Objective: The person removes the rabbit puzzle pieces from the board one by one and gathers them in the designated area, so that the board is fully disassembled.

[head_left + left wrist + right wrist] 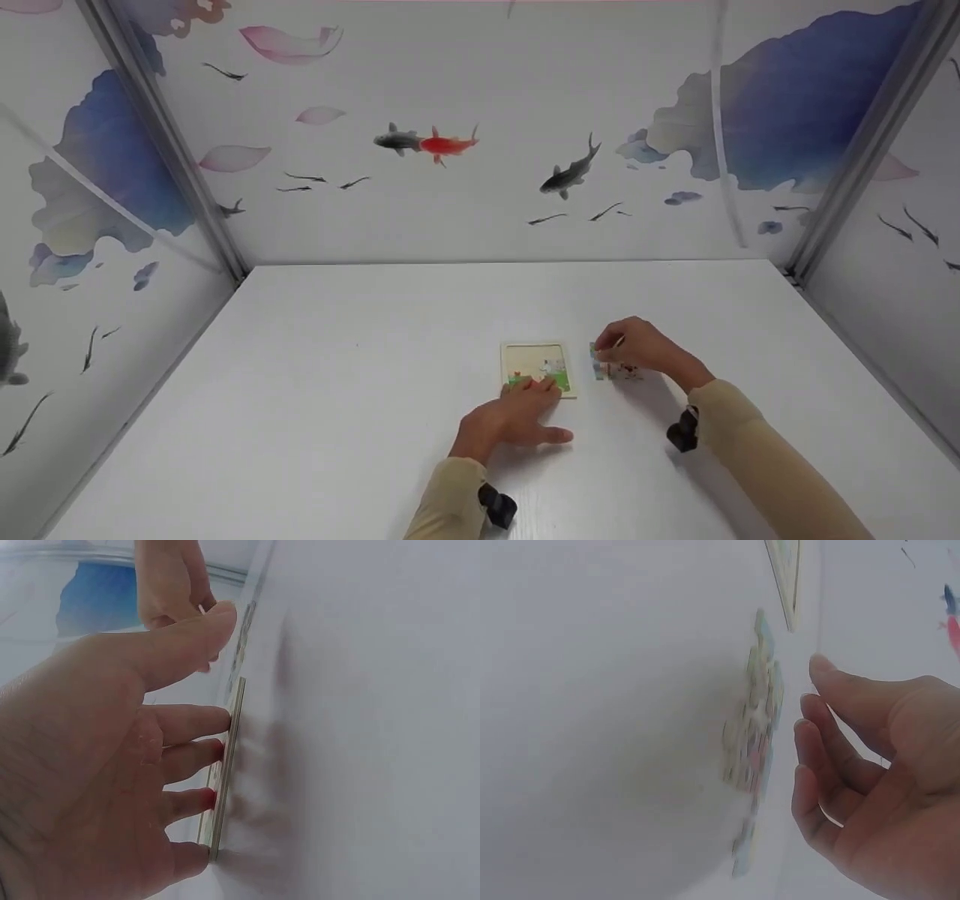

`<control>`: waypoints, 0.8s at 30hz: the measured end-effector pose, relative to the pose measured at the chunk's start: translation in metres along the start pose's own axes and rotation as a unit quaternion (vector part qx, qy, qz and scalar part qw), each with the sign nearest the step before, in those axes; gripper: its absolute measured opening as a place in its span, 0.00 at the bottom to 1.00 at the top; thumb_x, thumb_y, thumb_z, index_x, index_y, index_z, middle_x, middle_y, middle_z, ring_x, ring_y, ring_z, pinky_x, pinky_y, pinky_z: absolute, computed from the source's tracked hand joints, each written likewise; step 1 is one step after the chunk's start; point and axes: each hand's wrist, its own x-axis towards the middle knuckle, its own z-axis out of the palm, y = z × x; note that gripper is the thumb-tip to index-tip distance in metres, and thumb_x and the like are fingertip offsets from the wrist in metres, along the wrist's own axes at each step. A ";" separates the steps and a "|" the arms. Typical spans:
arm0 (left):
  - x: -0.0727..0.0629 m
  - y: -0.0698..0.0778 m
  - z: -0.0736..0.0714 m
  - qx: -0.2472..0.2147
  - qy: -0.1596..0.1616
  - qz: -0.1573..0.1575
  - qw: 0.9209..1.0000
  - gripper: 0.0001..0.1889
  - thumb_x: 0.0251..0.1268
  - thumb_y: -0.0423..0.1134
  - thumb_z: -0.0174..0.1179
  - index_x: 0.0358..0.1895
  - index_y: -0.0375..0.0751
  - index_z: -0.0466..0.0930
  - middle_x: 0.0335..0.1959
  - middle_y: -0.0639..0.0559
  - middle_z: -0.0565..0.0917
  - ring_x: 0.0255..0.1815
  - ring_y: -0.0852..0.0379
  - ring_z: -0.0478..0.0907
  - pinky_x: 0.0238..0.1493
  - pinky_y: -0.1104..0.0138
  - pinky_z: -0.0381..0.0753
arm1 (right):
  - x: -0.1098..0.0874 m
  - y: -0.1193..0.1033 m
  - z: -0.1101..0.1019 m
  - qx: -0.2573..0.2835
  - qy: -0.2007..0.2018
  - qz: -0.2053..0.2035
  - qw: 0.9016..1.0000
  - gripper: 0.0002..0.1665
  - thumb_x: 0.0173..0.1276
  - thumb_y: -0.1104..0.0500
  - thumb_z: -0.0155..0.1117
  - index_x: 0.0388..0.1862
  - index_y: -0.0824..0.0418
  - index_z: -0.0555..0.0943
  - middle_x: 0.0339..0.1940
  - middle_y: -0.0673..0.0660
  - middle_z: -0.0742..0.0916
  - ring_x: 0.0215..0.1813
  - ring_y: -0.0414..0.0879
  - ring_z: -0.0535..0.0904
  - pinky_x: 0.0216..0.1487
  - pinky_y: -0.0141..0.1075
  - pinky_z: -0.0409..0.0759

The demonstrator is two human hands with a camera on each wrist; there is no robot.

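Left hand [517, 417] on board [523, 358], right hand [641, 346] curved

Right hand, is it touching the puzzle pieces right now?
Apart. The right wrist view shows it, looking from the side: a pale gap lies between the right hand and the puzzle pieces.

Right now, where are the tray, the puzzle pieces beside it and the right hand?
Tray [527, 358], head view: bare inner panel.
Puzzle pieces [754, 757], right wrist view: cluster's middle.
Right hand [643, 346], head view: back of the hand.
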 end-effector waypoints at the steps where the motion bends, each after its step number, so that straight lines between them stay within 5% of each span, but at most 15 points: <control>1: 0.000 0.000 0.000 0.001 0.000 0.001 1.000 0.43 0.68 0.66 0.55 0.81 0.54 0.53 0.84 0.58 0.50 0.85 0.50 0.42 0.83 0.51 0.45 | 0.003 -0.004 0.003 -0.001 -0.001 -0.003 1.000 0.10 0.69 0.60 0.68 0.46 0.64 0.86 0.43 0.59 0.88 0.43 0.47 0.81 0.44 0.38 0.81; 11: -0.001 0.001 0.000 0.026 0.010 0.014 1.000 0.42 0.67 0.64 0.58 0.79 0.54 0.57 0.83 0.58 0.53 0.84 0.45 0.46 0.81 0.45 0.49 | 0.020 -0.032 0.033 -0.011 -0.017 -0.028 0.999 0.09 0.66 0.61 0.69 0.44 0.62 0.88 0.44 0.59 0.88 0.44 0.47 0.80 0.43 0.38 0.79; 24: -0.002 0.008 0.001 0.013 0.020 -0.011 1.000 0.41 0.65 0.64 0.60 0.78 0.56 0.60 0.82 0.59 0.56 0.84 0.45 0.47 0.82 0.46 0.49 | 0.023 -0.036 0.037 -0.008 -0.040 0.016 0.999 0.06 0.67 0.61 0.69 0.42 0.59 0.86 0.43 0.56 0.86 0.41 0.47 0.76 0.39 0.35 0.76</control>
